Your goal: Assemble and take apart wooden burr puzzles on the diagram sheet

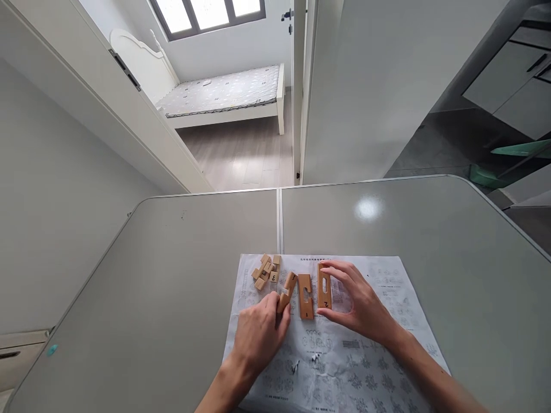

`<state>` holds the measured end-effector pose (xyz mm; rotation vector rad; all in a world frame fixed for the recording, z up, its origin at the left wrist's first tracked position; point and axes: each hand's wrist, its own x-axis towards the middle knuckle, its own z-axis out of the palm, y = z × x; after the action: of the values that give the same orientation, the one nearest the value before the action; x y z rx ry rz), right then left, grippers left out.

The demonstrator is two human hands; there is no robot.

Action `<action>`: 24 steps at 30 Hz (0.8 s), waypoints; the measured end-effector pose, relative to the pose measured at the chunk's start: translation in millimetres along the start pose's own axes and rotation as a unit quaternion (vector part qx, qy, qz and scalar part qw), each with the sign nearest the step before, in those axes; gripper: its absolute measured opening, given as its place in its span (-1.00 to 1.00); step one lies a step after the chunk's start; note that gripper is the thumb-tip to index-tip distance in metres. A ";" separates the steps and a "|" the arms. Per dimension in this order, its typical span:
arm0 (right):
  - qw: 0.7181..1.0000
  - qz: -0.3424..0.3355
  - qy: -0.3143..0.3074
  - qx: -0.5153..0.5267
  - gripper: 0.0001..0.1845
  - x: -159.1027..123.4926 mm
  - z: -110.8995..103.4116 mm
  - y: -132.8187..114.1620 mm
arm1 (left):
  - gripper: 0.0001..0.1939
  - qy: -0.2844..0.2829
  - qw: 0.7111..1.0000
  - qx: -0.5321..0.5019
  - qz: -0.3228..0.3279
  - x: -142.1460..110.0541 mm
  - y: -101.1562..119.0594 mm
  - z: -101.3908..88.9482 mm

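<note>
Three notched wooden blocks lie separate at the lower centre of the frame; no joint between them is visible. The right hand (pixel 359 298) pinches the block marked 2 (pixel 320 287) end to end, fingers above, thumb below. The left hand (pixel 260 327) grips the tilted block (pixel 290 282) between thumb and fingers, hiding its lower end. The middle block (pixel 302 295), untouched, separates them. Small pieces (pixel 260 274) sit upper left of these; whether interlocked cannot be told. Beneath: a creased printed sheet (pixel 365 350) on the table (pixel 172 298).
</note>
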<state>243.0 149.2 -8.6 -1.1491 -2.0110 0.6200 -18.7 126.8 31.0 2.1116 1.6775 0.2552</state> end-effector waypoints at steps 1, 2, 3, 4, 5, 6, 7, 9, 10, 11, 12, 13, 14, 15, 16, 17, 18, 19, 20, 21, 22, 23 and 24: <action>1.000 0.002 0.003 0.001 -0.22 -0.3 0.0 0.0 | -0.73 0.002 1.000 -0.020 -0.004 0.1 0.1 -0.5; 1.000 0.005 0.004 0.004 -0.22 -0.6 0.1 -0.2 | -0.72 0.003 0.999 -0.045 -0.011 -0.1 0.1 -1.0; 1.000 0.009 0.005 0.009 -0.22 -0.9 0.1 -0.7 | -0.72 0.003 0.997 -0.074 -0.018 -0.4 0.0 -1.6; 1.000 0.013 0.006 0.017 -0.23 -1.1 0.1 -1.4 | -0.71 0.002 0.994 -0.105 -0.023 -0.7 -0.1 -2.2; 0.999 0.020 0.006 0.028 -0.24 -1.3 0.2 -2.3 | -0.71 -0.001 0.990 -0.140 -0.024 -0.9 -0.1 -2.7; 0.999 0.028 0.007 0.042 -0.25 -1.5 0.4 -3.3 | -0.71 -0.010 0.984 -0.178 -0.022 -1.0 0.1 -3.2; 0.998 0.038 0.007 0.058 -0.27 -1.6 0.6 -4.4 | -0.71 -0.023 0.975 -0.219 -0.016 -0.9 0.7 -3.5; 0.994 0.061 0.012 0.095 -0.30 -1.7 1.1 -5.9 | -0.68 -0.064 0.949 -0.308 -0.006 0.4 3.0 -3.8; 0.991 0.072 0.017 0.115 -0.33 -1.9 1.5 -6.1 | -0.66 -0.087 0.932 -0.353 -0.004 1.7 4.9 -3.7; 0.987 0.084 0.023 0.135 -0.35 -2.2 1.9 -5.9 | -0.63 -0.108 0.912 -0.396 -0.007 3.6 7.1 -3.4; 0.983 0.095 0.029 0.156 -0.37 -2.5 2.2 -5.3 | -0.60 -0.124 0.890 -0.438 -0.014 5.9 9.5 -2.9; 0.978 0.106 0.034 0.178 -0.38 -2.9 2.5 -4.2 | -0.58 -0.138 0.867 -0.477 -0.023 8.7 11.9 -2.3; 0.972 0.117 0.038 0.198 -0.39 -3.3 2.7 -2.9 | -0.56 -0.151 0.843 -0.515 -0.032 11.9 14.1 -1.5; 0.966 0.128 0.041 0.219 -0.40 -3.7 2.8 -1.4 | -0.54 -0.164 0.819 -0.549 -0.041 15.4 15.9 -0.6; 0.960 0.138 0.043 0.238 -0.40 -4.0 2.6 0.1 | -0.52 -0.179 0.794 -0.579 -0.048 19.0 17.2 0.5; 0.954 0.147 0.046 0.257 -0.40 -4.2 2.3 1.6 | -0.51 -0.194 0.771 -0.604 -0.053 22.5 17.8 1.7; 0.948 0.154 0.049 0.275 -0.40 -4.2 1.8 2.9 | -0.51 -0.208 0.751 -0.624 -0.058 25.8 17.8 3.2; 0.941 0.161 0.053 0.293 -0.39 -4.0 1.3 4.0 | -0.51 -0.221 0.732 -0.642 -0.062 28.5 17.2 4.9; 0.934 0.167 0.057 0.312 -0.38 -3.8 0.7 4.7 | -0.52 -0.235 0.713 -0.657 -0.067 30.7 16.1 6.8; 0.926 0.172 0.061 0.331 -0.36 -3.4 0.2 5.2 | -0.52 -0.247 0.696 -0.670 -0.072 32.3 14.6 8.9; 0.917 0.175 0.064 0.352 -0.34 -3.1 -0.2 5.4 | -0.53 -0.257 0.680 -0.682 -0.078 33.3 12.8 11.1; 0.908 0.179 0.066 0.373 -0.32 -2.8 -0.4 5.4 | -0.54 -0.266 0.666 -0.692 -0.082 33.9 10.9 13.2; 0.899 0.184 0.067 0.393 -0.31 -2.6 -0.4 5.1 | -0.55 -0.272 0.654 -0.701 -0.086 34.1 9.0 15.3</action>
<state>246.8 149.4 -12.8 -1.0080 -1.2070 1.3498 3.9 154.6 17.3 0.6760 0.7122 0.5446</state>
